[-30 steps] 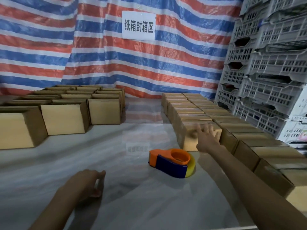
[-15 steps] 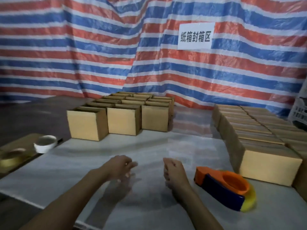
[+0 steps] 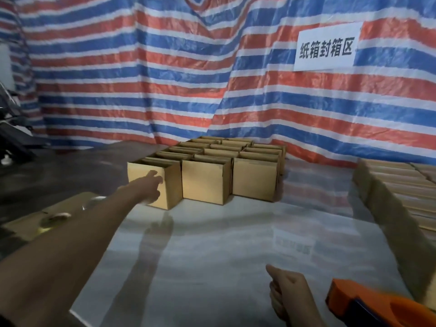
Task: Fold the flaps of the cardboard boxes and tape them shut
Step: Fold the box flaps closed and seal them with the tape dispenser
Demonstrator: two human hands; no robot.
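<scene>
Red, white and blue striped tarpaulin (image 3: 118, 79) hangs across the whole background, with one white paper sign (image 3: 326, 47) bearing five printed characters fixed at its upper right. Below it lies a glossy pale stone-patterned table (image 3: 224, 244).

A block of open-topped brown cardboard boxes (image 3: 224, 149) stands at the far middle of the table, three columns wide. The three front boxes are plain: the front-left box (image 3: 171, 187), the front-middle box (image 3: 204, 182) and the front-right box (image 3: 254, 181), set side by side and touching. The rows behind are too foreshortened to count.

The left hand (image 3: 149, 186) is stretched out in front of the near face of the front-left box, fingers extended and thumb spread below. It grips nothing, and blur hides whether it touches the cardboard.

The right hand (image 3: 287, 296) rests low on the table with its fingers loosely curled and one digit sticking up, holding nothing. Just beside it, at the lower right corner, sits one orange and dark blue tape dispenser (image 3: 377, 308).

A blurred bank of flatter brown cartons (image 3: 401, 197) runs along the right edge. Two blurred tape rolls (image 3: 94, 201) lie on a cardboard sheet (image 3: 28, 227) at the left.
</scene>
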